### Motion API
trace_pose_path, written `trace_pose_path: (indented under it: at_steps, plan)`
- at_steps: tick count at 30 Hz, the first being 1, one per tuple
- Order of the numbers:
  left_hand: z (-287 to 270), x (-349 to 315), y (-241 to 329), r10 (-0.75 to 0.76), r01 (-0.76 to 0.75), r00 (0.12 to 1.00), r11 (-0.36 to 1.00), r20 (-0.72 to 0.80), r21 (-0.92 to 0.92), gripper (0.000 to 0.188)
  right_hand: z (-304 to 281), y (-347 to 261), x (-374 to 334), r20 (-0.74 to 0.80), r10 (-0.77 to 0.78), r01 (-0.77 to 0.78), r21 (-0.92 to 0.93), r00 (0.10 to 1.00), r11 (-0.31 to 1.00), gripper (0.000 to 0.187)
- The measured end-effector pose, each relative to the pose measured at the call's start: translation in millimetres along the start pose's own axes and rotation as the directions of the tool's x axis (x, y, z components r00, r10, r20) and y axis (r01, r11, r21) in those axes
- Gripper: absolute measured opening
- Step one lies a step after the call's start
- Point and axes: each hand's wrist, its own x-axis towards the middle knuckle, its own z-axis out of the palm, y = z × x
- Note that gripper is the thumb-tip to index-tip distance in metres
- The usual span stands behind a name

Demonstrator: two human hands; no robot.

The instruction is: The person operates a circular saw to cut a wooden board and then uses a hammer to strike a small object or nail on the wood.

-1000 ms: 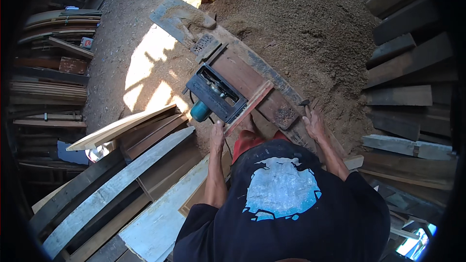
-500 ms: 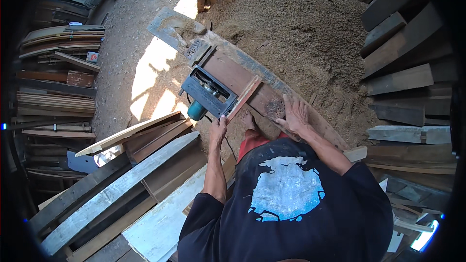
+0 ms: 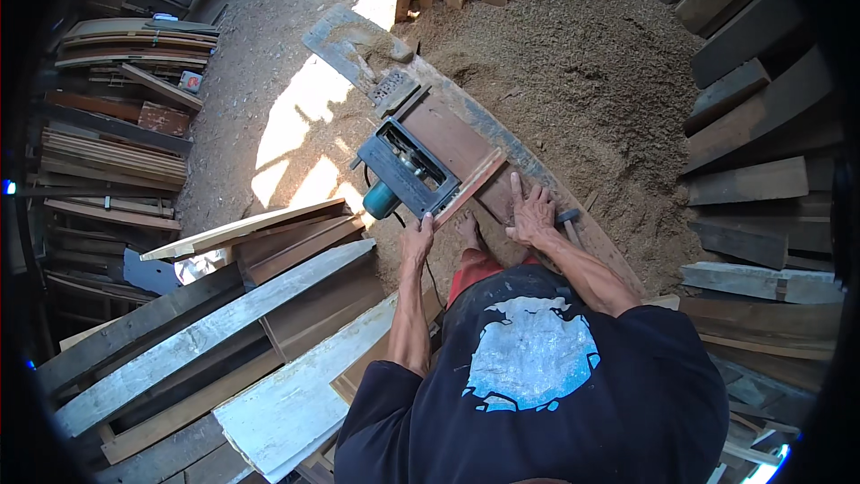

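Observation:
A power tool with a dark slotted base plate (image 3: 408,167) and a teal motor housing (image 3: 381,201) rests across a brown wooden board (image 3: 448,132). Along the tool's near side runs a narrow wooden strip (image 3: 475,181) with a pale, reddish edge. My left hand (image 3: 417,240) is closed on the strip's near end, thumb on top, at the corner of the base plate. Fingers apart, my right hand (image 3: 534,218) lies on the board to the right of the strip. Beside it is what looks like a hammer (image 3: 568,216), partly hidden by my hand and forearm.
A long worn plank (image 3: 336,29) lies under the board. Sawdust (image 3: 591,81) is heaped beyond it. Stacked planks stand on the left, and a white-painted board (image 3: 296,399) lies at lower left. Upright timber pieces (image 3: 748,181) line the right. A dark cord (image 3: 426,269) hangs near my left arm.
My right hand has shifted along the board toward the strip and now covers the patch of holes; the hammer-like tool shows beside it. My left hand keeps its hold. The whole view has shifted slightly.

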Motion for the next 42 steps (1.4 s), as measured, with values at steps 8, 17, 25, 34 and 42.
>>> trace_pose_path:
  at_steps: [8, 17, 25, 34, 42]
  plan:
    - [5.7, 5.4, -1.7, 0.029, -0.029, 1.0, 0.999, -0.007, -0.037, 0.056, 3.7, 3.4, -1.2, -0.073, 0.007, -0.007, 0.001, 0.997, 1.0, 0.139]
    - [7.0, 12.6, -17.4, 0.016, -0.013, 1.0, 0.974, 0.012, -0.226, 0.057, -6.4, -2.5, 0.8, -0.008, 0.017, -0.017, -0.003, 1.0, 1.0, 0.141]
    - [7.7, 9.8, -13.9, 0.023, -0.028, 0.999, 0.965, -0.023, -0.26, 0.056, -10.9, -6.5, -0.6, 0.004, 0.017, -0.017, 0.0, 1.0, 1.0, 0.14]
    - [-0.7, 3.9, 2.8, -0.034, 0.046, 0.997, 0.984, 0.071, -0.172, 0.055, -5.3, -7.2, -1.6, -0.036, 0.053, -0.052, 0.01, 0.998, 0.999, 0.14]
    - [6.4, 15.8, 0.5, -0.048, 0.03, 0.998, 0.943, -0.047, -0.332, 0.05, -12.0, 12.2, -8.2, -0.034, -0.049, 0.051, 0.077, 0.998, 0.996, 0.129]
